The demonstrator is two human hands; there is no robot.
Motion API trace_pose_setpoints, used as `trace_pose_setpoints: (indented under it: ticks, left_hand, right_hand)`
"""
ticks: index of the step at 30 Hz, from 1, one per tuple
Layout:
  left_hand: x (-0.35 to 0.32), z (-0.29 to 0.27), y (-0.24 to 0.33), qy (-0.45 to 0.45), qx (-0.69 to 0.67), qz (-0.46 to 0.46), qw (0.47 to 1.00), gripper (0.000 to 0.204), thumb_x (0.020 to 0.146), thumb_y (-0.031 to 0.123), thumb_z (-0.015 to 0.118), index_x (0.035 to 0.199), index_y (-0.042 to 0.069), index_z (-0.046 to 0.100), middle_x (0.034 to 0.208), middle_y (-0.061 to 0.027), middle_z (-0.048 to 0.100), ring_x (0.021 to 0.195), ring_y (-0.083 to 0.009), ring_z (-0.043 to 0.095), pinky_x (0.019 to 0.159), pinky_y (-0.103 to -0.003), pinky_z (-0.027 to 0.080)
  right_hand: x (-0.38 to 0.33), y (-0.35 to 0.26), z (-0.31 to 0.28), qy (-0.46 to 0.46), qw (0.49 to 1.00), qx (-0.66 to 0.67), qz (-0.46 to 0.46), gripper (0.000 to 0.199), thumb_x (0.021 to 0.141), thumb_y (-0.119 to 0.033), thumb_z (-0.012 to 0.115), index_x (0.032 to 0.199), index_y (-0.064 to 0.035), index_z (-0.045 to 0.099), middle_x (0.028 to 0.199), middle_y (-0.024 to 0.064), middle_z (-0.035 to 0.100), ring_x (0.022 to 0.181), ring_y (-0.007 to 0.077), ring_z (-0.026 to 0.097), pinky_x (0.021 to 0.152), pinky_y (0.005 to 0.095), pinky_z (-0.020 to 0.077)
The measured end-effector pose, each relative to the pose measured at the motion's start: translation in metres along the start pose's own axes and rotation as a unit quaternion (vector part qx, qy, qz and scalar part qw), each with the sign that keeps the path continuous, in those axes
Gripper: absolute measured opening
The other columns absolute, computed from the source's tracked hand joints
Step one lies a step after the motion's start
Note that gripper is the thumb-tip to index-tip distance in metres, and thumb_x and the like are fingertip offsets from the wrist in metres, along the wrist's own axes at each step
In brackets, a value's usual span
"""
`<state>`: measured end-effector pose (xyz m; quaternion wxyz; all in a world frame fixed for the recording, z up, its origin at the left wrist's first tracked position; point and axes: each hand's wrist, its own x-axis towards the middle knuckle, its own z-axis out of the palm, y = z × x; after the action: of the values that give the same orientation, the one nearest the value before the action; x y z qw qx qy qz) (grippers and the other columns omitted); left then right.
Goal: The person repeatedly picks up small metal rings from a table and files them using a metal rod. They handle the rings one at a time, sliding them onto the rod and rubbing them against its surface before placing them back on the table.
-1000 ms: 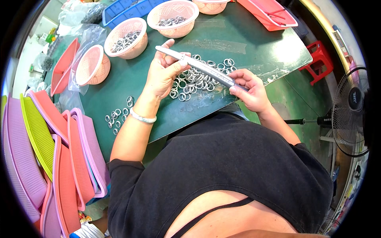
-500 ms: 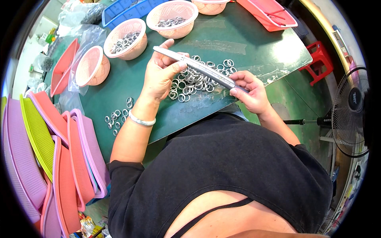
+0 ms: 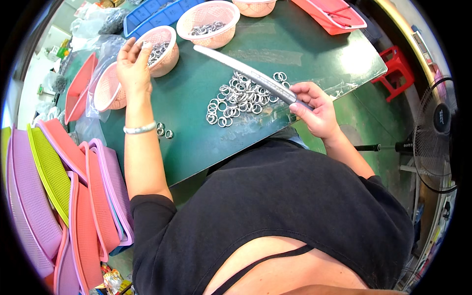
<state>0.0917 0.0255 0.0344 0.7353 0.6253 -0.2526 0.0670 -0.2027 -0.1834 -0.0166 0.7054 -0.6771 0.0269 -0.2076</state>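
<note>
Okay, what I see from the head cam: the right hand (image 3: 314,110) is closed round the near end of a long, slim grey metal rod (image 3: 248,74), thumb and fingers wrapped on it. The rod slants up and away to the left over the dark green table top (image 3: 196,132), w/ its far tip close to the pink plastic mesh bowl holding a few rings (image 3: 208,22). Under the rod's middle lies a loose heap of small silver metal rings (image 3: 236,98), spread flat on the table, just left of the right hand.

The left hand (image 3: 132,66) is up at the rim of another pink mesh bowl filled w/ rings (image 3: 160,49); the fingers are curled narrow w/ tips at the bowl's edge, pinching something small and shiny, prob. a ring, but I can't tell for sure. A silver bracelet (image 3: 139,129) sits on that wrist, and two stray rings (image 3: 164,132) lie on the table right beside it.

An empty-looking pink mesh bowl (image 3: 105,93) sits left of that forearm. A stack of pink, purple and yellow-green mesh trays (image 3: 49,196) leans at the table's left edge. Far side: a blue plastic crate (image 3: 152,12) and a red tray (image 3: 334,14). A red stool (image 3: 400,73) and a black floor fan (image 3: 435,132) stand to the right.
</note>
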Motion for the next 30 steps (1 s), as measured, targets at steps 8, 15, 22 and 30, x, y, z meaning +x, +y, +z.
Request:
trace_pose_setpoints:
  ticks: [8, 15, 22, 30]
  left_hand:
    - [-0.051, 0.039, 0.010, -0.241, 0.386, 0.022, 0.890, 0.031, 0.070, 0.020, 0.064, 0.096, 0.005, 0.059, 0.075, -0.0113, 0.060, 0.070, -0.0226, 0.057, 0.064, -0.034, 0.044]
    - [-0.079, 0.060, 0.001, -0.430, 0.387, -0.131, 0.805, 0.027, 0.071, 0.020, 0.065, 0.091, 0.003, 0.058, 0.064, -0.0080, 0.056, 0.061, -0.0164, 0.055, 0.055, -0.029, 0.042]
    - [-0.076, 0.043, -0.010, -0.312, 0.016, -0.237, 0.920, 0.023, 0.075, 0.009, 0.061, 0.095, 0.004, 0.052, 0.076, -0.0038, 0.055, 0.069, -0.0113, 0.053, 0.058, -0.022, 0.042]
    - [-0.070, 0.034, -0.018, -0.172, -0.316, -0.268, 0.894, 0.008, 0.082, 0.008, 0.054, 0.090, 0.005, 0.053, 0.083, -0.0066, 0.058, 0.074, -0.0150, 0.058, 0.063, -0.023, 0.048]
  right_hand:
    - [0.005, -0.002, -0.002, 0.014, 0.999, 0.030, 0.031, 0.028, 0.077, 0.003, 0.053, 0.104, 0.0036, 0.045, 0.089, 0.0077, 0.057, 0.078, 0.0076, 0.051, 0.069, 0.0199, 0.0401]
    - [0.003, -0.003, -0.007, 0.019, 0.999, 0.018, 0.043, 0.028, 0.077, 0.004, 0.052, 0.104, 0.0035, 0.045, 0.088, 0.0075, 0.057, 0.079, 0.0073, 0.051, 0.069, 0.0198, 0.0406]
    - [0.002, 0.000, -0.009, 0.010, 0.998, 0.024, 0.054, 0.028, 0.077, 0.003, 0.054, 0.103, 0.0038, 0.045, 0.091, 0.0075, 0.056, 0.084, 0.0094, 0.052, 0.073, 0.0208, 0.0415]
    - [-0.001, 0.002, -0.005, -0.025, 0.998, 0.025, 0.059, 0.029, 0.076, 0.003, 0.055, 0.103, 0.0037, 0.045, 0.090, 0.0055, 0.055, 0.085, 0.0092, 0.053, 0.073, 0.0209, 0.0417]
